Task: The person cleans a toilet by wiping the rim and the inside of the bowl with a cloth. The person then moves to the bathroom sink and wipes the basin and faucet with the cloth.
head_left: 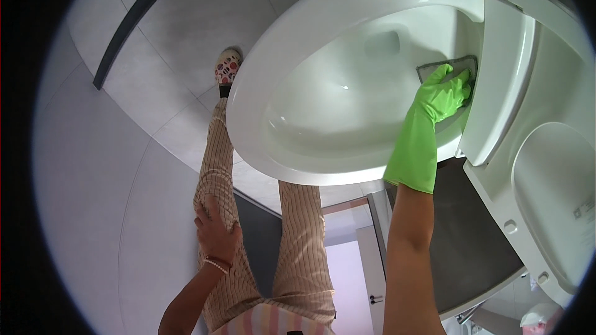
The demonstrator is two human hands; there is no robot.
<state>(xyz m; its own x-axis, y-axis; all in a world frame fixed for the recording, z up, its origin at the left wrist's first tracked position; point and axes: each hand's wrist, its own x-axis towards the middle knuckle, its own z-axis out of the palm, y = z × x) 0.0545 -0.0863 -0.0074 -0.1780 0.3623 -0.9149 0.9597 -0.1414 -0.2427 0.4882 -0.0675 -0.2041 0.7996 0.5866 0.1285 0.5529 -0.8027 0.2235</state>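
My right hand (446, 94), in a bright green rubber glove, is closed on a grey cleaning cloth (459, 64). It presses the cloth against the inner wall of the white toilet bowl (298, 31), at the end beside the seat hinge. Part of the cloth is hidden under the gloved fingers. My bare left hand (217, 229), with a beaded bracelet at its wrist, rests on my striped trouser leg (218, 177), fingers spread over the knee. A little water (383, 43) shows at the bottom of the bowl.
The raised seat and lid (552, 167) stand at the right. A dark brown panel (465, 236) lies below them, near my right forearm. Grey tiles (186, 31) cover the floor at left, crossed by a dark curved strip (139, 15). A doorway (351, 279) shows behind my legs.
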